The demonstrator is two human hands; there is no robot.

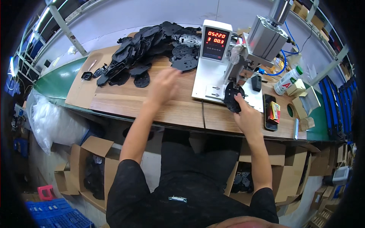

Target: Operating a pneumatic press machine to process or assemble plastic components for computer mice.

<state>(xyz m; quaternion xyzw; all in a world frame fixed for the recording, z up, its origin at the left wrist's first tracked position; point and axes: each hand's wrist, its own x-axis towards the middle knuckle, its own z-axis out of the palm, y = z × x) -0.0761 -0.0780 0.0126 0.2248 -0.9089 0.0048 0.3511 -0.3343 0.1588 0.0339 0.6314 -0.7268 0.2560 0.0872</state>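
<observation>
My right hand (247, 113) pinches the near edge of a round black plastic plate (229, 99), thumb on top. The plate lies under the head of a small bench press (243, 68) on a white base. Over the wooden tabletop, my left hand (164, 86) is smeared by motion, so its fingers cannot be read. Nearest to it is a loose black plastic plate (185, 64), at the near edge of a large heap of similar black parts (142, 45). A few more plates lie flat beside that heap.
A control box with a red display (216, 41) stands behind the press base. To the right are a phone (270, 123), a small red-yellow box (274, 112) and a green-capped bottle (288, 81). Open cartons (97, 146) of black parts stand below the table.
</observation>
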